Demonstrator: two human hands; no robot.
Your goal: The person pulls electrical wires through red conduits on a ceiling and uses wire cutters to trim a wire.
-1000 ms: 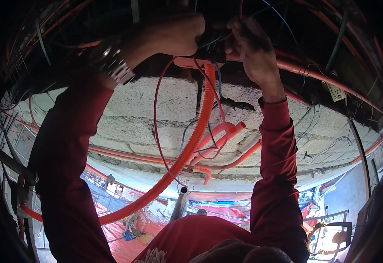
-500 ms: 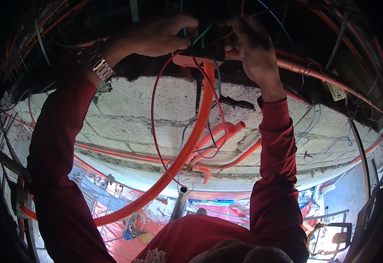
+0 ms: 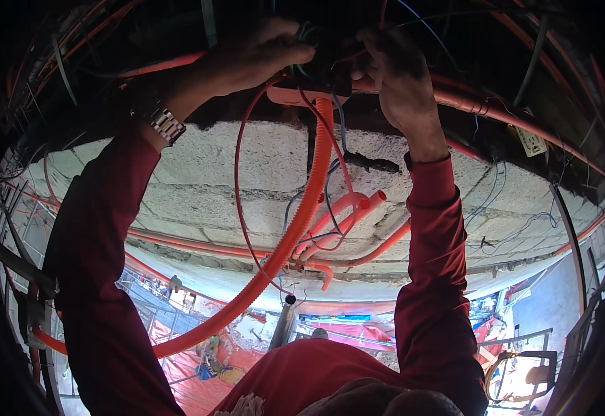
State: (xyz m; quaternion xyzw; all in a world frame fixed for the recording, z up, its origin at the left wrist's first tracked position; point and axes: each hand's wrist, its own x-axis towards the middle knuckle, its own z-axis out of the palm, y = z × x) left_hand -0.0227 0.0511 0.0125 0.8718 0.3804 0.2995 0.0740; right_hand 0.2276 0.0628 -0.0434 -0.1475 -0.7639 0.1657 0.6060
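Overhead, an orange junction box [image 3: 290,95] sits at the top of a block wall, with an orange corrugated conduit [image 3: 322,149] curving down from its underside. My left hand [image 3: 264,54], a metal watch on its wrist, is raised at the box's left, fingers curled round a green wire [image 3: 304,32]. To the right, my right hand [image 3: 398,80] is closed, with a thin red wire [image 3: 347,58] running into its fingers. Dark shadow hides the fingertips and the box's opening. A long red wire loop [image 3: 237,163] hangs below the box, beside a blue-grey wire [image 3: 343,125].
Cut orange pipes [image 3: 372,204] stick out in front of the block wall [image 3: 247,156]. An orange pipe [image 3: 462,104] runs right from the box. Thin blue wires [image 3: 496,197] hang at the right. Below are a metal pole [image 3: 285,322] and, far down, a red sheet [image 3: 230,353].
My left hand has shifted slightly right and its hold on the green wire looks different; the wire now bends above and below the fingers. My right hand has hardly moved.
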